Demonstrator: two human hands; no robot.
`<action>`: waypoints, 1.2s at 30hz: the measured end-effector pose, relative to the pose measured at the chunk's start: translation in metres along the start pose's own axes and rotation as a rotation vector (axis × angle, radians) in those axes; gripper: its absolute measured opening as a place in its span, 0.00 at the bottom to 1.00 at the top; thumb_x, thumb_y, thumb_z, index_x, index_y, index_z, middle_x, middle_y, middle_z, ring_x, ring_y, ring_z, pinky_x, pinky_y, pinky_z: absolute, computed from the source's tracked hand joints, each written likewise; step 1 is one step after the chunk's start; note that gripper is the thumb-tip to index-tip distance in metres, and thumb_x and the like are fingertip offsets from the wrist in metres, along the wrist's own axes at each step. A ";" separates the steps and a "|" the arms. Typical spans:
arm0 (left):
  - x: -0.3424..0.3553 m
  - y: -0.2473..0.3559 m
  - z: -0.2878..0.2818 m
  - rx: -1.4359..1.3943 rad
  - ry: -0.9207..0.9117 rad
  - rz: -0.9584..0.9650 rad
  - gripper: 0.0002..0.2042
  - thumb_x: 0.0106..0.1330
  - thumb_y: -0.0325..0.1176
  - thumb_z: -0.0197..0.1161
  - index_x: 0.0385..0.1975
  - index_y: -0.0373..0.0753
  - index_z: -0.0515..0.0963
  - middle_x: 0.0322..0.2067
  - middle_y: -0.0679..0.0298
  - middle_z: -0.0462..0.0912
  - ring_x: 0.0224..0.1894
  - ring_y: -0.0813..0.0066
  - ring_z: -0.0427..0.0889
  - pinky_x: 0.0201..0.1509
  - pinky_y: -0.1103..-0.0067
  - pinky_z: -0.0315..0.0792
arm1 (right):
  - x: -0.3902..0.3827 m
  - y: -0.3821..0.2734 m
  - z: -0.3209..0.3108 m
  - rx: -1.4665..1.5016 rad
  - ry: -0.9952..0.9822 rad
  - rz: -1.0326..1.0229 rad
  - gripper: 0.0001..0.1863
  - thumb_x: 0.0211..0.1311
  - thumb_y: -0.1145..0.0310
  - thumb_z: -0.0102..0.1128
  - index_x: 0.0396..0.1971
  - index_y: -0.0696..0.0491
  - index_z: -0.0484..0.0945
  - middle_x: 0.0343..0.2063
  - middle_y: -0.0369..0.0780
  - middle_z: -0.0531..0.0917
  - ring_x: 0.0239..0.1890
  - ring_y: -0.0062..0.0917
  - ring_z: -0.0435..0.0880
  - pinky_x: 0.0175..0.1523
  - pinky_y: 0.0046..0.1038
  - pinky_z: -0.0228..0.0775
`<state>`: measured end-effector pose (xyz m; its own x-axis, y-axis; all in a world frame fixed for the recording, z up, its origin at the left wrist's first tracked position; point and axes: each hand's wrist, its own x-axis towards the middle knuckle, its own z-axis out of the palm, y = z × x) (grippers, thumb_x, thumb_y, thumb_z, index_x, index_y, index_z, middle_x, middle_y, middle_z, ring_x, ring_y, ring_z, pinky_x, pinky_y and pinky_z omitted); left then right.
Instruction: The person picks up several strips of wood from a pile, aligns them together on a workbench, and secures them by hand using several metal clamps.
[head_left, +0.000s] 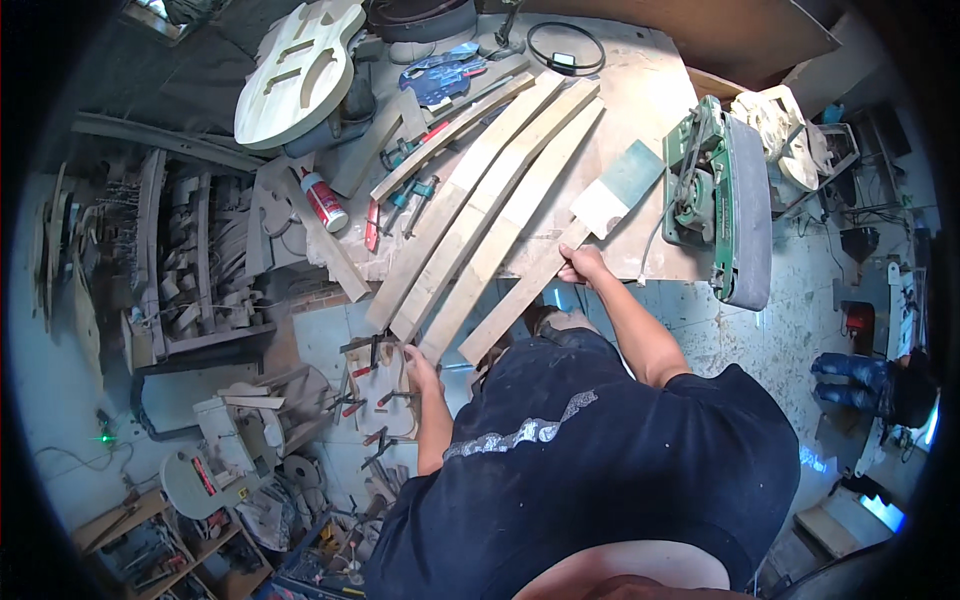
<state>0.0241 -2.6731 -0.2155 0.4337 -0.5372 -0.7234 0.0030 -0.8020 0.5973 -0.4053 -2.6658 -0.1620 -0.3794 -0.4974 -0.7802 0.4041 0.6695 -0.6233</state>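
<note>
My right hand [584, 264] grips a long pale wooden piece [512, 296] by its middle; its wider top end carries a teal square [625, 170]. My left hand [420, 365] is closed on the lower end of a long wooden strip [500, 230]. Two similar strips [462, 182] lie side by side to its left, slanting across the workbench [648, 75] and past its front edge. Behind them are shorter offcuts [445, 145], clamps [405, 203] and a white glue bottle [322, 200] with a red cap.
A pale guitar body [298, 75] and a blue cutout [440, 75] sit at the back. A green belt sander [715, 200] stands at the right. Clamped boards [375, 395] are below left, beside wood racks [200, 260]. Another person in jeans [850, 385] is at far right.
</note>
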 end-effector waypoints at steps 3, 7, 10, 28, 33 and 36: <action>-0.022 -0.019 0.006 -0.019 -0.119 0.024 0.28 0.64 0.59 0.53 0.43 0.35 0.71 0.38 0.62 0.78 0.31 0.70 0.78 0.28 0.74 0.73 | -0.004 -0.002 -0.008 -0.096 0.003 0.046 0.21 0.61 0.57 0.61 0.29 0.65 0.76 0.20 0.44 0.81 0.15 0.27 0.81 0.18 0.24 0.77; -0.018 -0.034 0.003 -0.137 -0.125 0.075 0.23 0.65 0.51 0.58 0.44 0.34 0.70 0.40 0.58 0.78 0.35 0.68 0.80 0.31 0.72 0.78 | -0.006 0.003 -0.002 -0.098 -0.017 0.029 0.21 0.62 0.58 0.61 0.33 0.66 0.76 0.24 0.45 0.82 0.16 0.26 0.80 0.19 0.24 0.77; -0.020 -0.030 0.006 -0.118 -0.103 0.066 0.22 0.66 0.48 0.59 0.45 0.33 0.68 0.43 0.55 0.77 0.37 0.66 0.81 0.32 0.71 0.79 | -0.004 0.005 -0.001 -0.045 -0.001 -0.077 0.18 0.63 0.62 0.59 0.41 0.64 0.75 0.29 0.45 0.82 0.18 0.23 0.80 0.19 0.23 0.77; 0.004 -0.031 -0.009 0.130 -0.167 0.110 0.20 0.65 0.47 0.60 0.44 0.37 0.66 0.34 0.57 0.78 0.24 0.68 0.79 0.20 0.78 0.75 | -0.002 -0.113 0.061 -0.290 0.016 -0.039 0.25 0.63 0.53 0.56 0.31 0.67 0.76 0.17 0.48 0.81 0.14 0.30 0.82 0.17 0.32 0.76; 0.000 -0.028 -0.007 0.113 -0.127 0.036 0.20 0.64 0.47 0.60 0.43 0.38 0.66 0.30 0.57 0.78 0.23 0.69 0.79 0.18 0.78 0.73 | 0.022 -0.104 0.074 -0.186 0.213 -0.086 0.23 0.63 0.56 0.57 0.29 0.67 0.75 0.17 0.48 0.82 0.14 0.30 0.82 0.18 0.30 0.76; 0.006 -0.014 -0.001 0.176 -0.129 0.007 0.20 0.66 0.49 0.57 0.45 0.38 0.68 0.31 0.58 0.78 0.23 0.68 0.79 0.19 0.77 0.73 | 0.020 -0.106 0.062 -0.284 0.208 -0.080 0.22 0.63 0.57 0.58 0.28 0.66 0.76 0.18 0.46 0.83 0.14 0.29 0.82 0.18 0.28 0.75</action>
<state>0.0274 -2.6647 -0.2278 0.3138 -0.5625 -0.7649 -0.1615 -0.8255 0.5408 -0.4042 -2.7803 -0.1150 -0.5734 -0.4512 -0.6839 0.1296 0.7743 -0.6195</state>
